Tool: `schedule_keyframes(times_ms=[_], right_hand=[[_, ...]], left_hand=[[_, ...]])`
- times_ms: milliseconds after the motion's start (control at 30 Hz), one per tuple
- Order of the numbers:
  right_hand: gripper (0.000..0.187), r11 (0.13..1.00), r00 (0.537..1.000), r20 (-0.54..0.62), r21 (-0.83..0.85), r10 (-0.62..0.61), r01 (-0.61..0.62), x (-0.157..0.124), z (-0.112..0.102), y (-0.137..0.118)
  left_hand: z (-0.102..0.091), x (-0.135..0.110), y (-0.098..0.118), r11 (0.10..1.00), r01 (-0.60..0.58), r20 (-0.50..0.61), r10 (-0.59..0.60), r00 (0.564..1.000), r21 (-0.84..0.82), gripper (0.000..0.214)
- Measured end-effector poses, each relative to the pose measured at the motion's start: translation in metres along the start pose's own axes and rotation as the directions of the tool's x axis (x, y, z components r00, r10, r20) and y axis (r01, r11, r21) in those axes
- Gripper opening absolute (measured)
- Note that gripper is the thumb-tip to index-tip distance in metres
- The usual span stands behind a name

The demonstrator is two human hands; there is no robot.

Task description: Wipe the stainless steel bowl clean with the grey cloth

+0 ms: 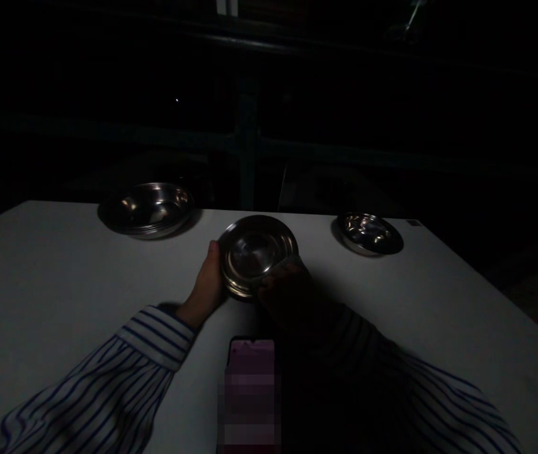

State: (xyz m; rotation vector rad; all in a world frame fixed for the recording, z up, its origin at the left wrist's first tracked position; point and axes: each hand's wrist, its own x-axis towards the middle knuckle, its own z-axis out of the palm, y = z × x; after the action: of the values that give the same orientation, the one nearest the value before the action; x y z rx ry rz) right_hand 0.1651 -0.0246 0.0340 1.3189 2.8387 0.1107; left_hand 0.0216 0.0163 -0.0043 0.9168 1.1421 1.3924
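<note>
A shiny steel bowl [254, 252] is tilted toward me in the middle of the table. At its left side, my left hand [207, 277] grips it, the thumb at the rim and the other fingers hidden beneath. My right hand [285, 290] is closed over the bowl's near right rim, deep in shadow. A greyish patch shows by its fingers, possibly cloth, but it is too dark to name. Below the bowl, close to me, is a phone [252, 384] with a lit screen, partly blurred out.
Several nested steel bowls [148, 211] rest at the back left of the white table [84, 271]. Another steel bowl or small stack [369, 234] sits at the back right. Beyond the far edge, a dark metal frame [247, 139] shows faintly.
</note>
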Motion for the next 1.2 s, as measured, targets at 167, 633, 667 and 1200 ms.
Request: schedule_keyframes(times_ms=[167, 633, 667, 1200], right_hand=[[0.019, 0.988, 0.982, -0.157, 0.098, -0.103, 0.12, 0.009, 0.014, -0.001], [0.024, 0.996, 0.984, -0.177, 0.082, -0.029, 0.044, 0.013, 0.02, -0.006], [0.024, 0.997, 0.985, -0.173, 0.06, -0.029, 0.04, 0.011, 0.019, -0.006], [0.028, 1.0, 0.997, -0.075, -0.001, -0.011, 0.011, 0.009, 0.022, 0.011]], left_hand=[[-0.004, 0.001, -0.002, 0.991, 0.084, -0.095, -0.075, 0.993, 0.101, 0.058], [0.002, -0.005, 0.004, 1.0, 0.001, 0.114, 0.0, 0.994, -0.008, 0.061], [0.002, -0.004, 0.003, 1.0, -0.003, 0.118, 0.005, 0.993, -0.02, 0.061], [-0.002, 0.004, -0.004, 0.988, -0.152, 0.075, 0.149, 0.986, 0.039, 0.061]])
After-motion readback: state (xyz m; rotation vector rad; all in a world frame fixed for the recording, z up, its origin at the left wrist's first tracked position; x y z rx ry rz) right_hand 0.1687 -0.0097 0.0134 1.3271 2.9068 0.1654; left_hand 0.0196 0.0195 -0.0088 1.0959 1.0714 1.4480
